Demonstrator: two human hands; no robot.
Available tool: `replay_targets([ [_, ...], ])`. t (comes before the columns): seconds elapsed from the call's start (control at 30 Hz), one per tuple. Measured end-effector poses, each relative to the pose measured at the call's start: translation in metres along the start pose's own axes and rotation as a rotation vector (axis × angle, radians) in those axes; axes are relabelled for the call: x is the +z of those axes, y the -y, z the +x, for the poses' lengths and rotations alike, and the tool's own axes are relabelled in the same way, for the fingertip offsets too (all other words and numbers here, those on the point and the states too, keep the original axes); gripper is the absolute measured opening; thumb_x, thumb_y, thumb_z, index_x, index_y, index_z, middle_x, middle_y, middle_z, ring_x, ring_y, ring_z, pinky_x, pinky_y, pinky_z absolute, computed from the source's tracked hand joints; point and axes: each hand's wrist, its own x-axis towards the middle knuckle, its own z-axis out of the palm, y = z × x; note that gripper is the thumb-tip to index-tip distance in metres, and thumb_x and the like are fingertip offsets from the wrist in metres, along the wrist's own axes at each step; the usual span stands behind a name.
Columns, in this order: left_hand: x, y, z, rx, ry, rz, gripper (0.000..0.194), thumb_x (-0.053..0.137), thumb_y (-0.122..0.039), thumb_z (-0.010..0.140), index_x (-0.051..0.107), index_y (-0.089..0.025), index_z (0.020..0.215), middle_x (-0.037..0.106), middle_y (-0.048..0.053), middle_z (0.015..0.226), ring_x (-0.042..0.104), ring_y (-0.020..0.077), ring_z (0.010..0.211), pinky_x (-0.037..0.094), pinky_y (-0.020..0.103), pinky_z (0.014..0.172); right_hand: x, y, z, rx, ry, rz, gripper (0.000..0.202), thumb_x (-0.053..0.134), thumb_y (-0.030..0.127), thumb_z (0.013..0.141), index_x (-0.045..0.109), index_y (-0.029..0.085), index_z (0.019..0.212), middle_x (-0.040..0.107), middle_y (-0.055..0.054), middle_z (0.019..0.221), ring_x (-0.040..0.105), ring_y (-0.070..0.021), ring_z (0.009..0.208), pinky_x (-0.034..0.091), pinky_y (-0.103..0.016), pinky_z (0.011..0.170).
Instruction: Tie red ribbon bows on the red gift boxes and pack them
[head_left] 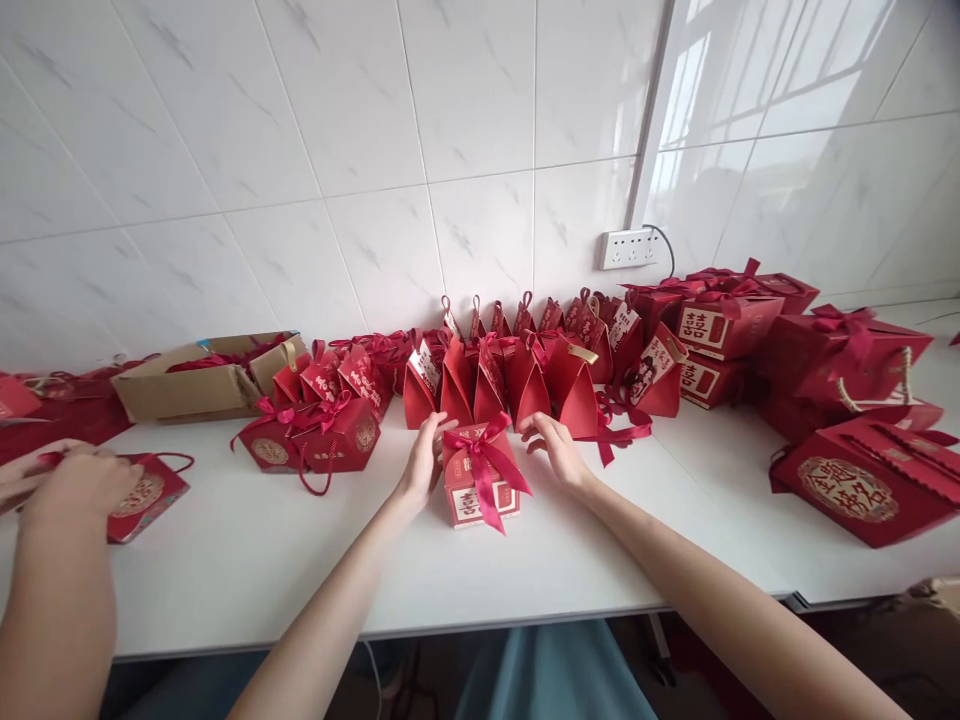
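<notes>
Centrally, a red cardboard box [459, 476] stands on the white desk [240, 560], its crimson satin bow [484, 458] apparently tied, remaining work unclear; left hand [424, 462] at left, grip half-spread, contact uncertain; right hand [558, 452] at right, grip loosely spread, empty.

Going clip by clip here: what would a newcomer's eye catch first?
Likely the small red box with its bright ribbon bow, front and centre on the white table between left hand and right hand. Next, the rows of pointed red boxes packed behind it. The tan cardboard carton further left stands out against the red.
</notes>
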Motion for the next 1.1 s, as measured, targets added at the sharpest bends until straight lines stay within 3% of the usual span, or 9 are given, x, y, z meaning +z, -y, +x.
replay_targets([
  [0.1, 0.014, 0.002, 0.003, 0.017, 0.053, -0.095, 0.061, 0.036, -0.063, 0.081, 0.043, -0.018, 0.123, 0.054, 0.014, 0.131, 0.055, 0.0246, 0.118, 0.047, 0.038, 0.096, 0.001, 0.007, -0.004, -0.027, 0.043, -0.002, 0.045, 0.042, 0.063, 0.082, 0.057, 0.021, 0.077, 0.055, -0.004, 0.082, 0.052, -0.0175, 0.076, 0.046, -0.032, 0.065],
  [0.23, 0.013, 0.004, -0.004, 0.144, 0.083, -0.075, 0.06, 0.048, -0.06, 0.077, 0.045, -0.021, 0.121, 0.052, 0.011, 0.133, 0.044, 0.0242, 0.128, 0.037, 0.039, 0.106, 0.002, 0.016, -0.008, -0.041, 0.083, -0.008, 0.043, 0.041, 0.062, 0.084, 0.048, 0.022, 0.071, 0.046, 0.001, 0.067, 0.045, -0.0143, 0.062, 0.041, -0.031, 0.062],
  [0.43, 0.008, -0.003, -0.015, 0.231, 0.053, 0.098, 0.041, 0.056, -0.051, 0.076, 0.054, -0.02, 0.103, 0.06, 0.008, 0.111, 0.056, 0.0231, 0.107, 0.046, 0.033, 0.087, 0.007, 0.028, -0.005, -0.015, 0.154, -0.04, 0.048, 0.047, 0.066, 0.08, 0.039, 0.021, 0.063, 0.037, 0.003, 0.063, 0.037, -0.0126, 0.059, 0.034, -0.029, 0.059],
  [0.67, 0.008, -0.013, -0.018, 0.259, 0.052, 0.206, 0.024, 0.057, -0.043, 0.076, 0.059, -0.019, 0.077, 0.059, 0.007, 0.108, 0.055, 0.0235, 0.107, 0.046, 0.029, 0.079, 0.005, 0.044, 0.012, 0.06, 0.277, -0.243, 0.053, 0.049, 0.065, 0.079, 0.033, 0.02, 0.055, 0.029, 0.006, 0.055, 0.026, -0.009, 0.052, 0.021, -0.026, 0.051],
  [0.83, 0.01, -0.012, -0.022, 0.239, 0.0, 0.182, 0.027, 0.058, -0.043, 0.076, 0.05, -0.019, 0.067, 0.059, 0.008, 0.109, 0.057, 0.023, 0.103, 0.047, 0.028, 0.076, 0.007, 0.037, 0.005, 0.073, 0.214, -0.186, 0.051, 0.048, 0.063, 0.08, 0.041, 0.019, 0.056, 0.035, 0.004, 0.056, 0.03, -0.0096, 0.054, 0.025, -0.026, 0.052],
  [1.1, 0.012, -0.003, -0.024, 0.233, -0.132, 0.114, 0.029, 0.06, -0.039, 0.076, 0.048, -0.018, 0.06, 0.061, 0.007, 0.106, 0.056, 0.0221, 0.105, 0.042, 0.03, 0.088, 0.009, 0.031, -0.006, 0.134, 0.171, 0.037, 0.051, 0.059, 0.06, 0.074, 0.04, 0.019, 0.051, 0.037, 0.004, 0.055, 0.031, -0.0091, 0.054, 0.026, -0.026, 0.055],
])
